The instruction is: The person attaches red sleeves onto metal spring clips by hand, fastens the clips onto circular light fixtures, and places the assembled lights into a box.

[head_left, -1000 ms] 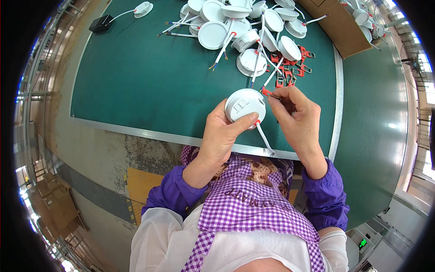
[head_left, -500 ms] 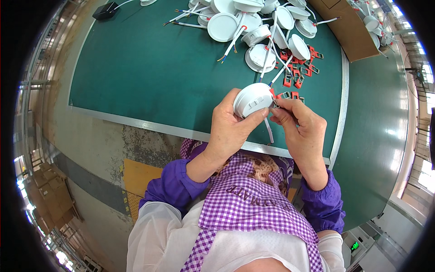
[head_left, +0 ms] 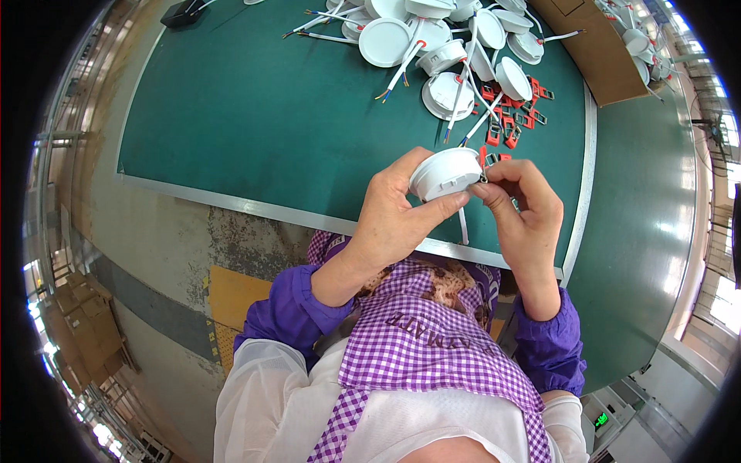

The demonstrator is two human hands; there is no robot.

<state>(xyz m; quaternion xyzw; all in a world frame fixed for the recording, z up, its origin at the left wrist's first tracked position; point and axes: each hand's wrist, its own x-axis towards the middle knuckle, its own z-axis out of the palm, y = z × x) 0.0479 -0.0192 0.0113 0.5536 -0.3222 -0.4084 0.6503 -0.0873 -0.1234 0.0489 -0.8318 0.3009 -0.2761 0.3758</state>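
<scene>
My left hand (head_left: 395, 214) grips a round white downlight (head_left: 446, 174) over the table's near edge, thumb along its lower rim and fingers behind it. The light is tilted, its ridged side facing me, and a white cable (head_left: 464, 225) hangs below it. At its right side my right hand (head_left: 529, 212) pinches a small red clip with a metal spring (head_left: 484, 160) between thumb and forefinger. The clip is up against the light's rim; the fingertips partly cover where they meet. Just beyond, loose red clips (head_left: 511, 139) lie beside more white downlights (head_left: 449, 96).
A heap of white downlights with cables (head_left: 386, 42) covers the far part of the green table (head_left: 255, 116). An open cardboard box (head_left: 590, 58) stands at the far right, more lights behind it. At the far left corner sits a black box (head_left: 185, 14).
Both hands have shifted slightly right with the downlight. The light has turned, so more of its side wall and less of its ridged face shows. The clip is still at its right rim.
</scene>
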